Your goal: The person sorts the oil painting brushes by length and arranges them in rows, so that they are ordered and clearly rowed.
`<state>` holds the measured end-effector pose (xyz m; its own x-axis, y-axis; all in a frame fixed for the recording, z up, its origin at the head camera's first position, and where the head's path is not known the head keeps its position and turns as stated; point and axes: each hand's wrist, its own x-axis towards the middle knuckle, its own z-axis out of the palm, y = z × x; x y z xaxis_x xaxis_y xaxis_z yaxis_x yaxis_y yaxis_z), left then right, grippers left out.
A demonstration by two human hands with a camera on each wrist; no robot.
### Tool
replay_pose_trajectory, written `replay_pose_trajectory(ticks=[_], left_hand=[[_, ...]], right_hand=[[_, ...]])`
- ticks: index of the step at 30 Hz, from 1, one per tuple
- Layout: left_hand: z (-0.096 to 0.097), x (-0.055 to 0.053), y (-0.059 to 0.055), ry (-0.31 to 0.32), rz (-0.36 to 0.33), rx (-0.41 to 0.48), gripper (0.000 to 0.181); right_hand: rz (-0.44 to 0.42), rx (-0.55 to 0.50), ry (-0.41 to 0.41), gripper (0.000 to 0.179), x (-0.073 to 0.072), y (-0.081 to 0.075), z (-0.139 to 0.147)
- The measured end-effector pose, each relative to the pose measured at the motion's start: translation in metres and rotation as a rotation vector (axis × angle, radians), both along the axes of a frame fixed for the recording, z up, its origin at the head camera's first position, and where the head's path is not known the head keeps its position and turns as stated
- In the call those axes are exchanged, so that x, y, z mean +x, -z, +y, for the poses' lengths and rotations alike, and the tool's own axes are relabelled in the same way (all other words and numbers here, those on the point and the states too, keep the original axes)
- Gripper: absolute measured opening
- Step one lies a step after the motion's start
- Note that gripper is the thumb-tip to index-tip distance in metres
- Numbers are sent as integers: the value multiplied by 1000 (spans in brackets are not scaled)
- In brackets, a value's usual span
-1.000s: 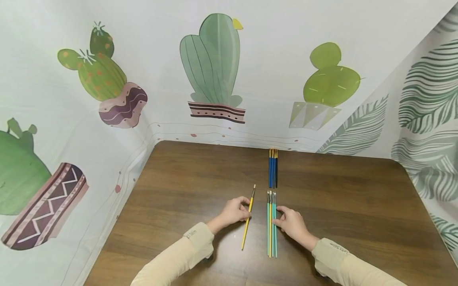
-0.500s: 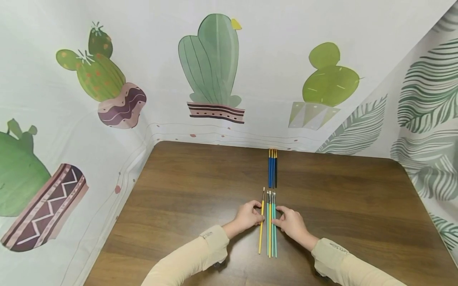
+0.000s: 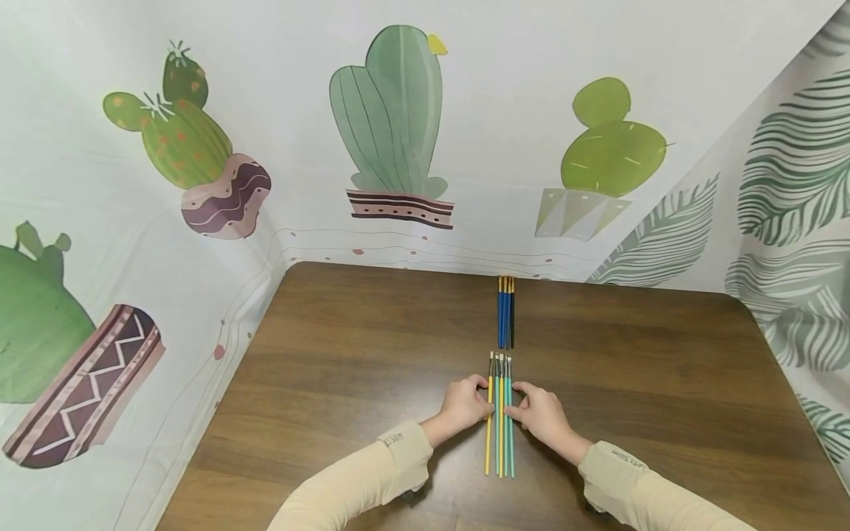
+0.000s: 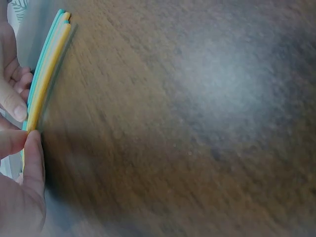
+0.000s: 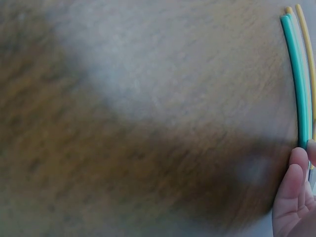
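Note:
In the head view, several slim paintbrushes lie side by side, bristles pointing away. At the left end of the row is a yellow paintbrush [image 3: 488,442], which my left hand [image 3: 465,404] pinches between thumb and finger. A second yellow paintbrush [image 3: 501,450] lies between teal ones. On the other side, my right hand [image 3: 541,414] holds the outermost teal paintbrush [image 3: 512,450], its thumb overlapping the teal handles. The left wrist view has the left fingertips [image 4: 33,148] at the yellow handle. In the right wrist view, the right fingertips [image 5: 298,157] meet the teal handle [image 5: 297,89].
Farther back on the brown wooden table [image 3: 372,324] lies a bundle of blue and black paintbrushes [image 3: 507,317], in line with the nearer row. A white cloth [image 3: 505,133] printed with potted cacti hangs behind the table. Leaf-patterned fabric [image 3: 797,184] hangs at the right.
My left hand has brought the yellow paintbrush rightward, from a tilted position apart, to lie straight alongside the row. The right hand has stayed at the teal paintbrushes.

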<state>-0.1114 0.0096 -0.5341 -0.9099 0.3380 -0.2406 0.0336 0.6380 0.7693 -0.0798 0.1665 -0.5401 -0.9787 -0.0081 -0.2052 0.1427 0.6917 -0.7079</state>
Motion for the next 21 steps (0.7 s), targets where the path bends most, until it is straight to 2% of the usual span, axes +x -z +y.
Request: replay_pose_trajectory(ticks=[5, 21], left_hand=[[3, 1, 2, 1, 18, -17, 36], [4, 1, 2, -15, 38, 2, 35]], right_hand=[[6, 2, -1, 48, 1, -1, 0], [12, 1, 0, 49, 1, -1, 0]])
